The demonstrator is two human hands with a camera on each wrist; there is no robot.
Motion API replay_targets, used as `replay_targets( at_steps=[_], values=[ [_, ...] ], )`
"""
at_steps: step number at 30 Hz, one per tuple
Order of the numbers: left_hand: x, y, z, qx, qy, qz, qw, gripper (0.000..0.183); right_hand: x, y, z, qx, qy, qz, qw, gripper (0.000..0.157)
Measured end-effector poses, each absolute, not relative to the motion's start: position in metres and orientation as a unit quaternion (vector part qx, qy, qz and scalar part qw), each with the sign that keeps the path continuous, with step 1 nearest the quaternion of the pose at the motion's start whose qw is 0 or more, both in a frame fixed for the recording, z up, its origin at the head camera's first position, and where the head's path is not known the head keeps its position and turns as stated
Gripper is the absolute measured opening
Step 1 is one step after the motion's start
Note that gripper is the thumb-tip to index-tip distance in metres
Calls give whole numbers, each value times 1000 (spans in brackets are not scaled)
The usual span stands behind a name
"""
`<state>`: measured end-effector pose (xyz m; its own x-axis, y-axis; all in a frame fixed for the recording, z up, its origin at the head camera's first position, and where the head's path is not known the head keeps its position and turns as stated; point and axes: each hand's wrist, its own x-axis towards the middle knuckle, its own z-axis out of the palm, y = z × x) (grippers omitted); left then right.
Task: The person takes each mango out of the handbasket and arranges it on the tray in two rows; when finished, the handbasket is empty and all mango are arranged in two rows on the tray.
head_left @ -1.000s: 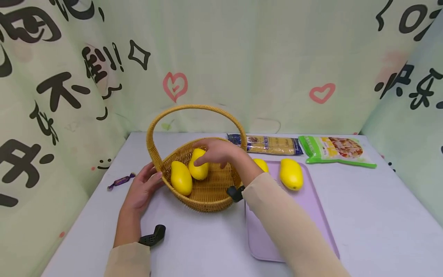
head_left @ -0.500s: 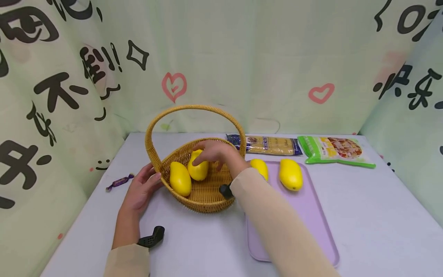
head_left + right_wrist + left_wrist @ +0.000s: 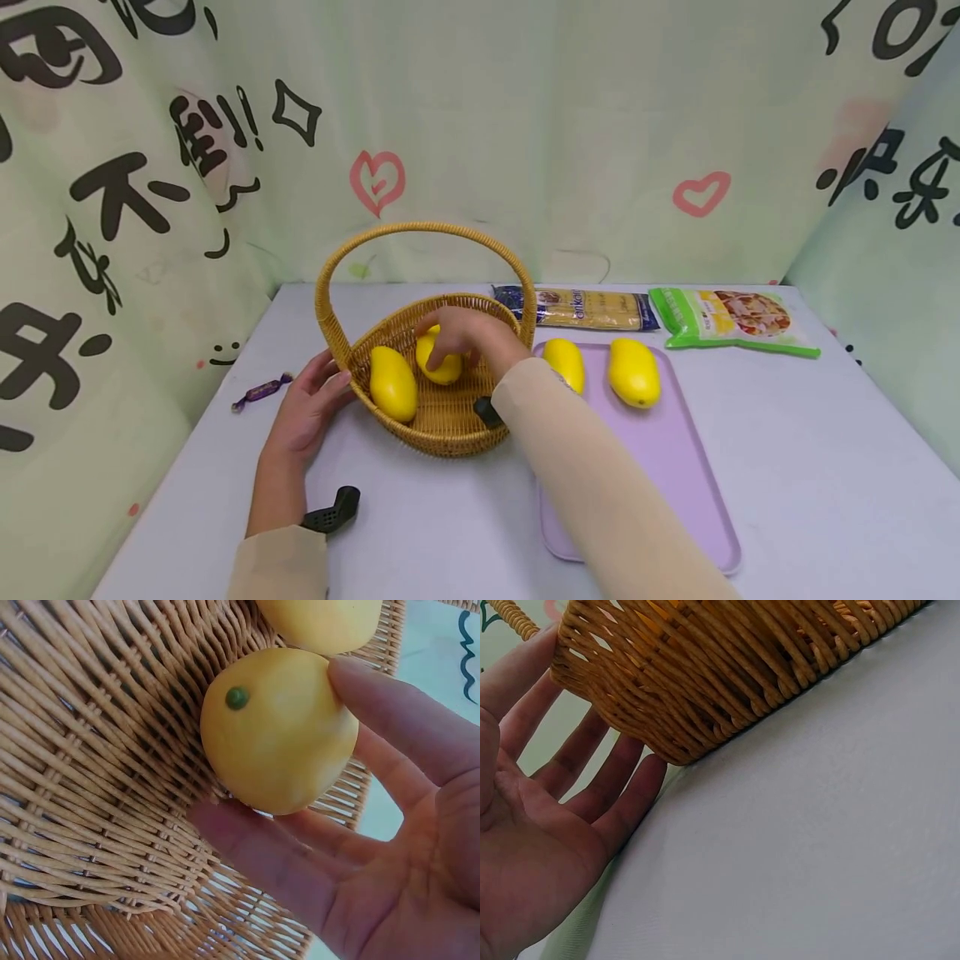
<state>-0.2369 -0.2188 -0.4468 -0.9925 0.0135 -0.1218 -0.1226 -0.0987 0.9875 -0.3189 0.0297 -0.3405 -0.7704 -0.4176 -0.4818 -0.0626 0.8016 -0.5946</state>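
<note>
A wicker basket [image 3: 450, 421] with a tall hooped handle stands on the table, holding two yellow mangoes. My right hand [image 3: 472, 333] reaches in under the handle and grips the right-hand mango [image 3: 442, 367]. In the right wrist view, the thumb lies on one side of this mango [image 3: 277, 735], fingers on the other, its green stem end showing. The other mango [image 3: 393, 385] leans against the basket's left wall. My left hand [image 3: 303, 412] rests against the outside of that wall. The left wrist view shows its fingers extended along the wicker [image 3: 705, 675], the thumb up near the rim.
A lilac tray [image 3: 675, 483] on the right bears two more mangoes [image 3: 633, 372], [image 3: 564, 363], partly behind the right sleeve. Along the back lie a pasta packet [image 3: 592, 308] and a green food bag [image 3: 738, 321]. A purple wrapped candy [image 3: 261, 392] lies left of the basket.
My right hand has closed in on the right-hand mango, which has shifted and turned slightly to the right within the basket. The left hand has stayed at the basket's side.
</note>
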Motion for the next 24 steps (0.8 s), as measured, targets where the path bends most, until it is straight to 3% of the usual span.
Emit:
replay_targets(
  at_steps=[24],
  values=[
    [-238,-219,-447,-42,671,738,49,65,-313,45,-315,-187,901,-273,279,67]
  ],
)
